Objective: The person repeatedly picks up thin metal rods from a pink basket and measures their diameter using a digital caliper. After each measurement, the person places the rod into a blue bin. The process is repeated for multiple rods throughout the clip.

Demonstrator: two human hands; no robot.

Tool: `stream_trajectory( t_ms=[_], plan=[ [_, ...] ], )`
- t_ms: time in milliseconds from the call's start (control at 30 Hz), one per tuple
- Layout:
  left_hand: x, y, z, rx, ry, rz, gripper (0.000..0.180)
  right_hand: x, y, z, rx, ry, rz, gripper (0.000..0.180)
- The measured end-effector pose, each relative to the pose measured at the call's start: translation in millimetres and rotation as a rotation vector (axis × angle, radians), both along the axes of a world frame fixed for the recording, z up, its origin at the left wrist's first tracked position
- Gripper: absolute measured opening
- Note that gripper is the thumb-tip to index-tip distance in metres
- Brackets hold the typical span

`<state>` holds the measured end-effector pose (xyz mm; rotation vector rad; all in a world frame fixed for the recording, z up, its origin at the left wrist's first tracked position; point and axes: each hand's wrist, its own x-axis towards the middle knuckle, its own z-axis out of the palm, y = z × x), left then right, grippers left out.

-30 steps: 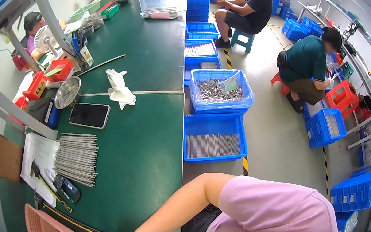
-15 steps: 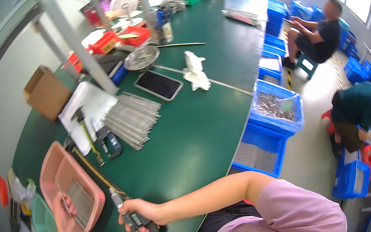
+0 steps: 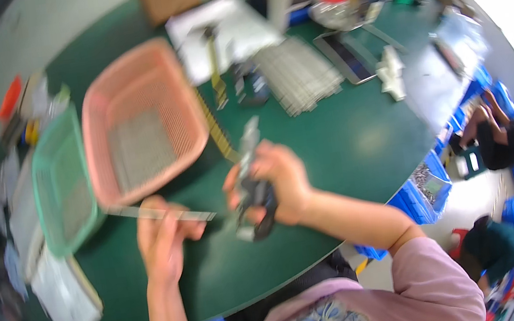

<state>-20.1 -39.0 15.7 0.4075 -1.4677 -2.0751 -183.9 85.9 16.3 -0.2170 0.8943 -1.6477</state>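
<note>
Left hand point(image 3: 161, 236) fingers pinch a thin flat metal strip point(image 3: 162, 213) at lower centre; right hand point(image 3: 280, 183) fingers wrap a dark handheld tool point(image 3: 255, 193) — both above the green counter point(image 3: 346, 141), near a pink mesh basket point(image 3: 139, 118).

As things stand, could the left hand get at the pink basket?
Probably yes. The left hand sits just below the pink basket with only bare green table between them, but it already pinches a thin metal strip, so its fingers are occupied.
</note>
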Motion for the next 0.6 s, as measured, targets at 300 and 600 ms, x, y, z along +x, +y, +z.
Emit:
stream_trajectory(
  t_ms=[300, 600],
  plan=[
    [16.9, 12.9, -21.9, 0.068, -0.043, -0.035, 0.013, 1.5, -9.3, -5.2, -0.094, -0.040, 0.035, 0.064],
    [16.4, 16.7, -24.3, 0.048, -0.060, -0.078, 0.011, 1.4, -7.5, -2.7, -0.080, -0.069, 0.087, 0.064]
  ],
)
